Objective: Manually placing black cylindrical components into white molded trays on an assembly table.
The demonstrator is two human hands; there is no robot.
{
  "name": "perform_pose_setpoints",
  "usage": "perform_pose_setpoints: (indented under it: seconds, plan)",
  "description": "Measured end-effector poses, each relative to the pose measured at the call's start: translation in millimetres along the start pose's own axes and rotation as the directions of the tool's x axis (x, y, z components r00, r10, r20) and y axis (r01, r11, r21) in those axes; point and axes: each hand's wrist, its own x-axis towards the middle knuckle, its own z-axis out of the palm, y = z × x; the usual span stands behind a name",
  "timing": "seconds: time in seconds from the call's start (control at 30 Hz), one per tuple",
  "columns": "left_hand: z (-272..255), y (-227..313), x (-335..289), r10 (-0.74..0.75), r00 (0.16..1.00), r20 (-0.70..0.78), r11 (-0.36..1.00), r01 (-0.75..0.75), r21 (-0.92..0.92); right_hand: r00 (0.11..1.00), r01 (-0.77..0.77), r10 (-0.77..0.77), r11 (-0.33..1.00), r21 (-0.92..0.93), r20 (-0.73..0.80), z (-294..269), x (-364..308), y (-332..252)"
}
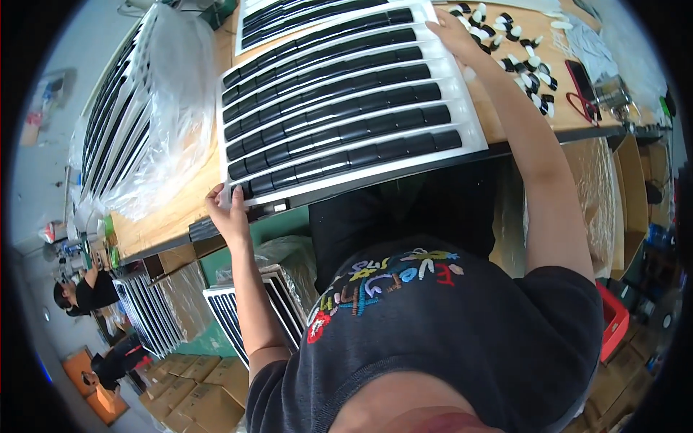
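A white panel (471, 128) carrying several slightly curved rows of glossy black pieces (339, 160) lies before me, overhanging the front edge of the wooden table a little. My left hand (230, 211) pinches its near left corner, thumb on top. At the far right edge of the panel is my right hand (456, 37), its fingers closed on the border and partly hidden. A second panel of the same kind (240, 45) lies just beyond the first, cut off by the top of the view.
Clear plastic film (173, 123) drapes a stack of similar panels (119, 94) on the left. Loose black and white pieces (530, 68) are scattered at the right, near a dark phone-like object (580, 81). Cardboard boxes (198, 393) stand on the floor; two people work far left.
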Motion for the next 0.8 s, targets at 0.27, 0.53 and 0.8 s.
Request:
perform_pose_setpoints:
  seconds: [0.27,0.53,0.8]
  plan:
    - [90.7,95.1,-33.1,0.705,0.580,0.407,0.504,-0.814,0.289,0.931,0.096,-0.287,0.789,-0.606,-0.227,-16.3,-8.3,-26.4]
    - [182.4,111.6,-39.7,0.587,0.221,0.778,0.239,-0.966,0.095,0.958,0.091,-0.252,0.715,-0.693,-0.135,-13.1,68.5,-21.9]
    - [181.0,108.7,-27.6,0.582,0.248,0.775,0.244,-0.962,0.124,0.903,0.387,-0.413,0.674,-0.629,0.113,-54.6,-53.2,-46.4]
